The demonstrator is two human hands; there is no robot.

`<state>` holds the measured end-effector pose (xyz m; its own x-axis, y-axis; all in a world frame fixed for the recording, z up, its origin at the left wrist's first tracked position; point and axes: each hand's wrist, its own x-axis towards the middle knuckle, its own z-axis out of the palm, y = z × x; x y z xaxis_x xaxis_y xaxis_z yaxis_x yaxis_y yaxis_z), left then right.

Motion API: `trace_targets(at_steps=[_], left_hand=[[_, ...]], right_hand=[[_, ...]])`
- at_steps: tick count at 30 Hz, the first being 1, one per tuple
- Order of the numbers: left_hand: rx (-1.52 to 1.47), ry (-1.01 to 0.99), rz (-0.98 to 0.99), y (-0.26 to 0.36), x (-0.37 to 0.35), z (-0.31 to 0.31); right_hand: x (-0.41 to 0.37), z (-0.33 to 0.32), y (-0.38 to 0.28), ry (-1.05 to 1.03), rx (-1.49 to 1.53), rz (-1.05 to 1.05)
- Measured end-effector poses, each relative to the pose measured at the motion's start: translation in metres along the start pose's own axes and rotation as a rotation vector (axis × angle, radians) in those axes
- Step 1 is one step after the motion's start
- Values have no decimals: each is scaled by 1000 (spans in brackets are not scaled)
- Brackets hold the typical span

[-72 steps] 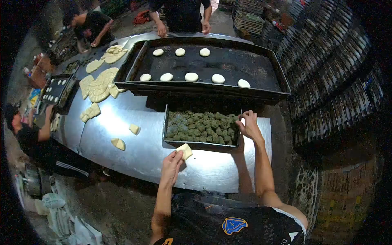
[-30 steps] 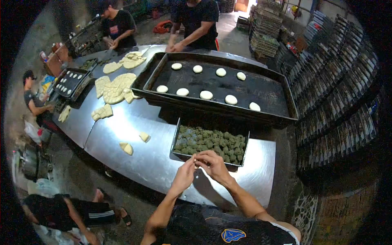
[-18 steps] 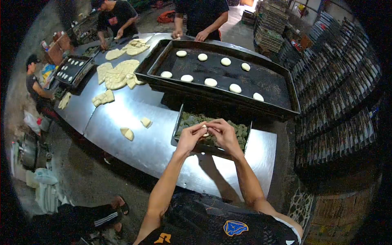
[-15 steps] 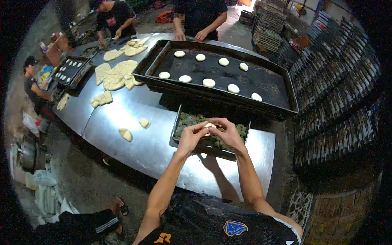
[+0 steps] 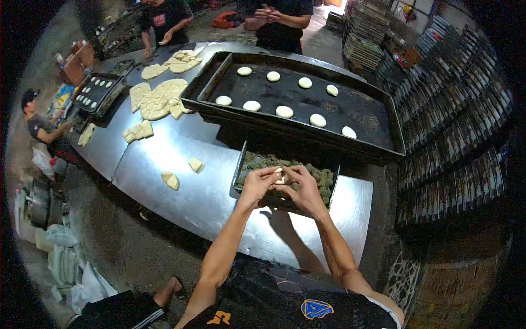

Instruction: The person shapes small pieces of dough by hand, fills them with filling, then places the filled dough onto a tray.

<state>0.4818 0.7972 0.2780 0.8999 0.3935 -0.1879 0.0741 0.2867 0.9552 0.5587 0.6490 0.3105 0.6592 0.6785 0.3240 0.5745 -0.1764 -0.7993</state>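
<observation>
Between the fingertips of both hands is a small piece of pale dough (image 5: 280,178), and a darker patch shows in its middle. My left hand (image 5: 256,186) pinches it from the left. From the other side my right hand (image 5: 304,193) grips the same piece, fingers curled over it. Right below the hands stands a metal tray of greenish-grey filling lumps (image 5: 322,178). Behind it, a large black baking tray (image 5: 356,112) bears two rows of round white dough pieces (image 5: 284,112). Two loose dough pieces (image 5: 170,180) lie on the metal table to the left.
Flattened, cut dough (image 5: 164,98) spreads over the metal table (image 5: 159,189) at the left. A smaller tray (image 5: 97,94) of dough rounds is at the far left. Co-workers stand around the table. Stacked racks or trays (image 5: 449,142) line the right side.
My hands have shifted the dough slightly, and the right fingers have spread lower around it. The co-worker behind the large tray has raised both hands off the tray's edge.
</observation>
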Motion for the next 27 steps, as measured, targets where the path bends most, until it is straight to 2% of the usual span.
trace_targets(at_steps=[1,2,5,7,8,9,12,14,15,17,18,19,21,23,26,27], left_hand=[[2,4,-2,1,-1,0],[29,12,-12,1,-1,1],[130,30,5,-1,-6,6],[445,6,163,2,-12,10],[616,-67,181,0,-14,12],[487,-103,332,-8,-18,15],[499,-114,283,-16,-14,1],[-9,-213,93,-8,-18,-17],[-4,-206,94,-6,-22,-16],[-356,-152,-13,-2,-34,-13],[-454,-115,-76,2,-39,-13],[-450,-105,-73,2,-40,-14],[-336,-147,-47,3,-45,-16],[-370,-118,-22,2,-53,-17],[-562,-6,18,-5,-64,-21],[-560,8,25,-12,-65,-25]], right_hand=[[-2,2,-1,28,-86,-128],[-1,4,-1,23,-74,-49],[0,5,11,18,-134,-106],[2,7,13,19,-135,-92],[3,10,13,76,-101,-91],[4,12,13,131,-68,-91],[4,8,14,77,-79,-144],[3,-2,5,42,-14,-65],[4,-5,0,13,51,13],[5,-3,-6,-40,73,-37],[4,-3,-19,-56,40,-133],[4,-1,-27,-70,7,-229],[5,0,-31,-113,42,-157],[6,10,-26,-133,140,-88],[3,28,-36,-93,79,-149],[4,33,-43,-9,-34,-385]])
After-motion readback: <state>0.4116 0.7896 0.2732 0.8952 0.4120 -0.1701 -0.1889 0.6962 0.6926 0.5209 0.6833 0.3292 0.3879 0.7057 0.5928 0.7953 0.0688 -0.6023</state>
